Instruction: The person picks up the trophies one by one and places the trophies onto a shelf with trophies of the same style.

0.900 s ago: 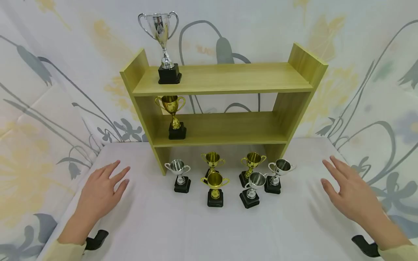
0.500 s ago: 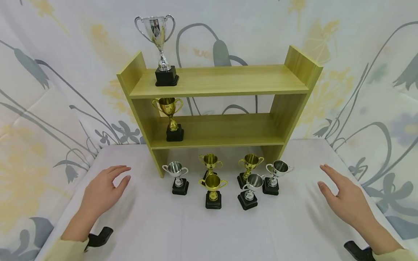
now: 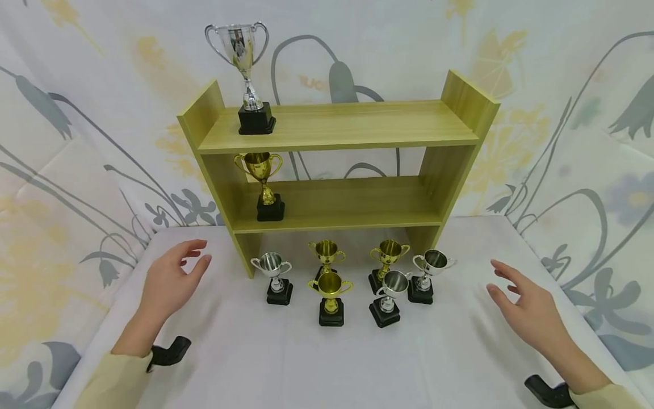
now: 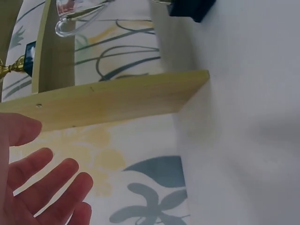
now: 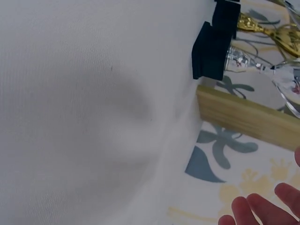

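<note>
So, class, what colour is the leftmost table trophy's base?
Black; the base shows best in the head view.

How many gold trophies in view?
4: shelf trophy on the middle shelf; on the table, front trophy, rear trophy behind it, right trophy behind a silver cup.

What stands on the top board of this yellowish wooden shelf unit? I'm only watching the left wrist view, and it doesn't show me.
Observer: A tall, shiny silver, two-handled trophy cup on a square black base, near its left end.
Visitor: Lovely! And how many little ones are on the white cloth-like tabletop?
Observer: Six: three small gold two-handled cups and three small silver two-handled cups.
Visitor: Is the person's right hand holding one of them?
Observer: No, it holds nothing and is apart from the cups.
</note>
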{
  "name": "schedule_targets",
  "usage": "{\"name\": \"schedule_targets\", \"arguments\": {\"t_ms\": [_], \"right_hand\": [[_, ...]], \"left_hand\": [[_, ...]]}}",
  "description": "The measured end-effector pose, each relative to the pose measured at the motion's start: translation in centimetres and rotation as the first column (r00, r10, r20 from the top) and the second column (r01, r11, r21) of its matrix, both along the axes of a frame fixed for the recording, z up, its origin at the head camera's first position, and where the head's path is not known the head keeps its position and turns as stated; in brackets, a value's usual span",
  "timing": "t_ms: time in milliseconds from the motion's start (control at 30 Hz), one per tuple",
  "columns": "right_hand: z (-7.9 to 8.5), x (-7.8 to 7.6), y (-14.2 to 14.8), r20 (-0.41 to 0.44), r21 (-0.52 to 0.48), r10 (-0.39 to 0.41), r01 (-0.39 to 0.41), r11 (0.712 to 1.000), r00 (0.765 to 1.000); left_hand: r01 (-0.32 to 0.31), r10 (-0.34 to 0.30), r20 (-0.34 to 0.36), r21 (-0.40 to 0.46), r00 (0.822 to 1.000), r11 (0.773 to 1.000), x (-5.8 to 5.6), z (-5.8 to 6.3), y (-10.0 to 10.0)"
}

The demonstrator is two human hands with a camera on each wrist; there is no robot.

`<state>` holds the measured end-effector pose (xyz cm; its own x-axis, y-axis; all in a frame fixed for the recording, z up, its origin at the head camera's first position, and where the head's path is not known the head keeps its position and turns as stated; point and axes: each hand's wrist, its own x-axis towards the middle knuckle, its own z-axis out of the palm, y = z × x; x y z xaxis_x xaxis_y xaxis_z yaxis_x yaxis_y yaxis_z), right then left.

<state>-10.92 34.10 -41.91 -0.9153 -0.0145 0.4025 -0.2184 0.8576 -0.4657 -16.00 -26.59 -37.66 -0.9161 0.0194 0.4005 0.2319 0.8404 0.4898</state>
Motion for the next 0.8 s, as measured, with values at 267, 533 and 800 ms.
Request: {"name": "schedule_targets", "arguments": {"t_ms": [267, 533, 800], "right_hand": [[-0.4, -0.4, -1.0, 0.054, -0.119, 0.033, -0.026, 0.992, 0.998], [-0.6, -0.7, -2.3, 0.104, -0.263, 0.083, -0.053, 0.963, 0.991], [-0.9, -1.2, -3.3, 0.114, -0.338, 0.123, -0.078, 0.938, 0.986]], "left_hand": [[0.055, -0.052, -0.024, 0.135, 0.998, 0.989, -1.7, 0.6, 1.7], [0.027, -0.018, -0.037, 0.276, 0.999, 0.961, -3.2, 0.4, 3.1], [0.004, 0.029, -0.077, 0.395, 0.997, 0.919, -4.5, 0.8, 4.4]]}}
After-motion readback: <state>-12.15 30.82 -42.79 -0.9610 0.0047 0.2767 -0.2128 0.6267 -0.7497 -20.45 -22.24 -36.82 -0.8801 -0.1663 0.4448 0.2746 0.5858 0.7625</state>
